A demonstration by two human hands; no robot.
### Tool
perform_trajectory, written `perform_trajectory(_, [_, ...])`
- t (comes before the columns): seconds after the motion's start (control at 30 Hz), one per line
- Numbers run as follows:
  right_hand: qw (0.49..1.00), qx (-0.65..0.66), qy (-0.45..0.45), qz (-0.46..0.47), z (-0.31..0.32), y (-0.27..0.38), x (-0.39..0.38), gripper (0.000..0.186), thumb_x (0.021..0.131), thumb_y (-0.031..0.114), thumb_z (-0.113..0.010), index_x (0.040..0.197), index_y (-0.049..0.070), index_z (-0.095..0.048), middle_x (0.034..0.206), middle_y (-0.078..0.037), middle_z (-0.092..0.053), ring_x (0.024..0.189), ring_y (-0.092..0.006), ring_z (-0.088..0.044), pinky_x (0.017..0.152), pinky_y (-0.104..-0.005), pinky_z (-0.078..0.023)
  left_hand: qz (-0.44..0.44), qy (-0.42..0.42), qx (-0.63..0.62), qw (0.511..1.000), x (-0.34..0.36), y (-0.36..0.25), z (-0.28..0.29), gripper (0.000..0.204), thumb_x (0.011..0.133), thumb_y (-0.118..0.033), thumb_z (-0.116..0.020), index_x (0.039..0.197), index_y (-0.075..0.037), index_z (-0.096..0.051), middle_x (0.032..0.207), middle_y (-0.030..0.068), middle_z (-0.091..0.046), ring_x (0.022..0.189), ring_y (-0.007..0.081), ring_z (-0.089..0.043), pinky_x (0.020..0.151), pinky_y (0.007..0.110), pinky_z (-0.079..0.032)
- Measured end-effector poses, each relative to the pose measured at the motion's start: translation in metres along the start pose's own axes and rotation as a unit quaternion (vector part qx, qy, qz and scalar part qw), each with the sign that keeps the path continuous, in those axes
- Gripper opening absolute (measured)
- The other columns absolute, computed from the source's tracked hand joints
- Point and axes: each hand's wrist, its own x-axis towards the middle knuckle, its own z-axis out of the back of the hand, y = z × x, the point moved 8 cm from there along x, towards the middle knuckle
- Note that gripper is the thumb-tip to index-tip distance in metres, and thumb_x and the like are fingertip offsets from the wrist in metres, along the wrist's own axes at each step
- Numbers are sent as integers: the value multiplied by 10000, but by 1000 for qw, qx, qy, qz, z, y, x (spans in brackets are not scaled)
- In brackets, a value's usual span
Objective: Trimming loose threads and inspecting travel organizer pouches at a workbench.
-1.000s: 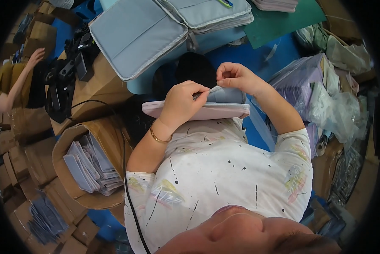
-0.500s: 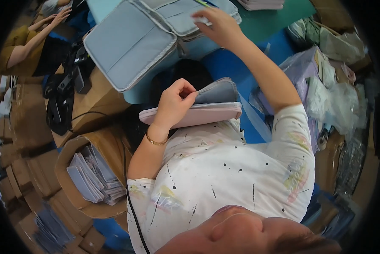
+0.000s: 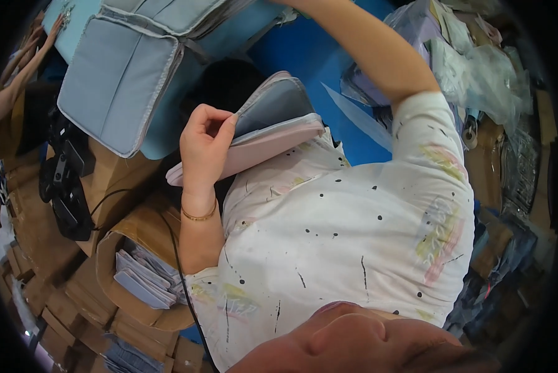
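Observation:
A pink zip pouch (image 3: 254,149) with a grey lining (image 3: 276,107) rests across my lap, its mouth spread wide. My left hand (image 3: 205,146) is closed, pinching the far lip of this pouch between thumb and fingertips. Beyond it, a blue-grey padded zip case (image 3: 120,81) lies unfolded on the light blue table, its inner pockets showing. My right forearm (image 3: 378,53) stretches up past the case toward the top edge of the picture, where the hand is cut off. Whatever that hand touches is out of sight.
Black devices with cables (image 3: 67,180) sit on a wooden surface at the left. An open carton (image 3: 114,239) holds stacked pale pieces. Plastic-wrapped goods (image 3: 478,68) are heaped at the right. Another person's arm (image 3: 27,71) reaches in at the far left. A cable (image 3: 182,273) hangs beside my left arm.
My right hand has gone from above the padded case out through the top edge. The view has shifted, so things sit further left. My left hand keeps its pinch on the pouch.

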Motion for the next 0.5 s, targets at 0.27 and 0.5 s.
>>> perform_trajectory(0.27, [974,103,195,-54,6,66,-142,356,803,67,-682,1146,21,-598,925,-69,-592,822,-151,-560,728,-248,-445,18,40,-65,997,15,8,-10,141,800,-44,-665,826,-30,-527,720,14,-589,654,59,-534,581,210,-433])
perform_trajectory(0.5, [979,-103,174,38,14,77,-179,560,661,31,-777,1186,61,-588,869,-89,-624,680,-196,-617,553,-268,-502,44,27,-77,996,16,18,-3,186,792,-60,-666,835,-30,-488,752,43,-622,676,70,-553,595,217,-444])
